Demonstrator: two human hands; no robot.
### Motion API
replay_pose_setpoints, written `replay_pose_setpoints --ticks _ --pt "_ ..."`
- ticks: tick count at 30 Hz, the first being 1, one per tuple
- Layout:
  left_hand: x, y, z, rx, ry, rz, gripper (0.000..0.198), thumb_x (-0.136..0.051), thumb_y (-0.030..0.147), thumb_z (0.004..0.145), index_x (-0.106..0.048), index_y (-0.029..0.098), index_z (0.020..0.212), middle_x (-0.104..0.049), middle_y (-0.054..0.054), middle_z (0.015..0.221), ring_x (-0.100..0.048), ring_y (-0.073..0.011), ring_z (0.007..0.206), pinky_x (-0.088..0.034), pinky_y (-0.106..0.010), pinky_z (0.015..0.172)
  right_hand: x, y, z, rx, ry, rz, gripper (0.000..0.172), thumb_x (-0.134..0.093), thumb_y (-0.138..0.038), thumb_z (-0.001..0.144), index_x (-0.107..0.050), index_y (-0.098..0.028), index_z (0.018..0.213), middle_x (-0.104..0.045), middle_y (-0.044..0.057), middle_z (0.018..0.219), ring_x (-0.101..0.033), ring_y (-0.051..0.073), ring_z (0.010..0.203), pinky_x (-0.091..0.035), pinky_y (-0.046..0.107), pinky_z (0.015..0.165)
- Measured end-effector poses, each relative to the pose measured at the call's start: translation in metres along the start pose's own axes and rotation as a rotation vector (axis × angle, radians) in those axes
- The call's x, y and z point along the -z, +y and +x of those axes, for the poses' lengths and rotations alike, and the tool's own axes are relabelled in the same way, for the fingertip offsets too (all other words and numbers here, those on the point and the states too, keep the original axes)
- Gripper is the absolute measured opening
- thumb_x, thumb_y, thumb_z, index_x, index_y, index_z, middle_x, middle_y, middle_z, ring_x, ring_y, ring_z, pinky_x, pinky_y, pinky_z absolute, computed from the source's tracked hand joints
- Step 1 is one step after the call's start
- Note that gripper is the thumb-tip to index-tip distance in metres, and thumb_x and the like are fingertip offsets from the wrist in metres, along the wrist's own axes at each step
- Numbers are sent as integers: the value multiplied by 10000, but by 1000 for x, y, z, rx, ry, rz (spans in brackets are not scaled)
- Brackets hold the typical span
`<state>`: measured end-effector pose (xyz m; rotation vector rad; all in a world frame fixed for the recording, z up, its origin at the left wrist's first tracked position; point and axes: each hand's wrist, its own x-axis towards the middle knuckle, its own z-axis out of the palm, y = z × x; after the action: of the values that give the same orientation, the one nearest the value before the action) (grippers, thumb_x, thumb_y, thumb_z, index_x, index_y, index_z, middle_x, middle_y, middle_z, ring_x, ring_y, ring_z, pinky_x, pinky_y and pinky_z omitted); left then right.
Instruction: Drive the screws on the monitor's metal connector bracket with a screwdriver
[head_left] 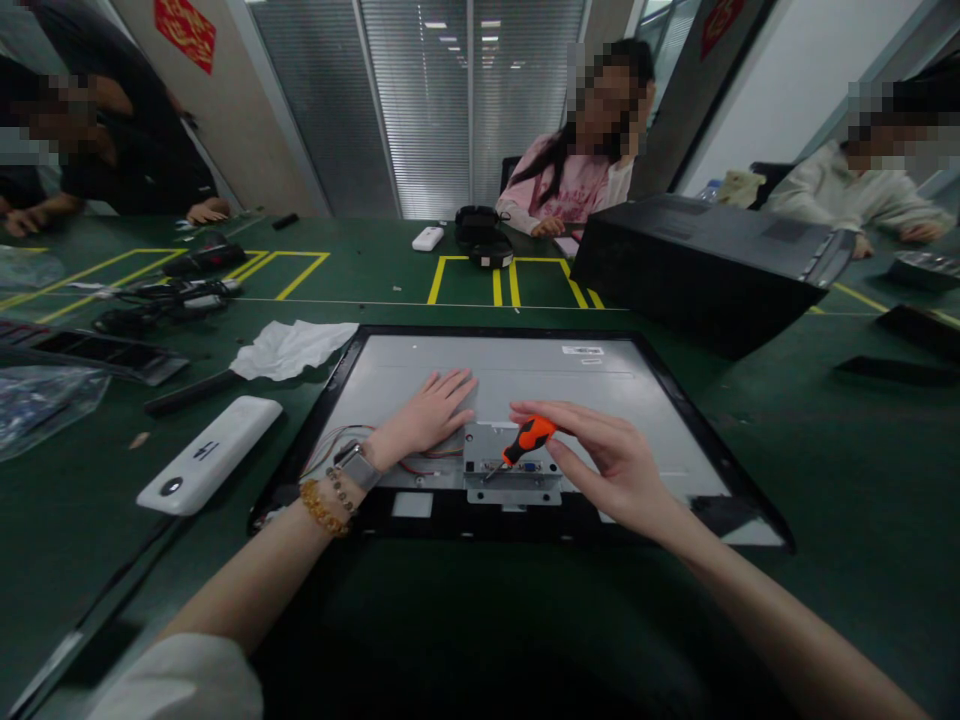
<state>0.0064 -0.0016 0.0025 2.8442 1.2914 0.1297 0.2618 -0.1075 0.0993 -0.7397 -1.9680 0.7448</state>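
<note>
Two hands: my left hand [431,410] lies open on the monitor [525,362], ten o'clock of the bracket [512,480]; right hand [604,468] pinches the screwdriver [529,437] — tilted, its tip may slip.

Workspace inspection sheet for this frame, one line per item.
Surface: green table with yellow marked boxes.
Job's things: monitor panel lying face down in its black frame; metal bracket at its near edge; orange-handled screwdriver, tip down at the bracket.
Clutter: white cloth, white device and plastic bag to the left; black case behind the panel on the right.
Hands: left hand flat on the panel back; right hand pinching the screwdriver.
Cables: thin red wires on the panel by the left wrist; black cables far left.
Surroundings: window blinds; three other people seated around the table.
</note>
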Motion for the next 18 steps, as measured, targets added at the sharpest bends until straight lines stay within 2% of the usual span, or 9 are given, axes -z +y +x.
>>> replay_pose_setpoints --ticks 7,13,18 --pt "-2 -2 0 -16 30 -6 534 -283 459 1043 -293 181 1499 -258 -124 1579 -244 -260 1450 -183 -454 1160 -6 3 1 104 117 -49 349 -670 -172 852 -688 -292 1179 -694 48 975 -659 181 858 -567 333 730" --pt "0 -1 0 -13 22 0 537 -300 458 1039 -305 177 1496 -265 -128 1576 -242 -270 1450 -191 -461 1158 -2 -3 -1 63 -15 -4 456 -553 -78 877 -614 -288 1277 -666 64 1234 -619 209 1133 -512 418 954" --pt "4 2 0 -1 8 -9 525 -308 434 1040 -319 162 1490 -261 -138 1576 -243 -270 1450 -197 -463 1157 -5 -2 -1 86 18 -24 433 -585 -95 872 -634 -292 1253 -707 55 1120 -661 198 1027 -549 383 876"
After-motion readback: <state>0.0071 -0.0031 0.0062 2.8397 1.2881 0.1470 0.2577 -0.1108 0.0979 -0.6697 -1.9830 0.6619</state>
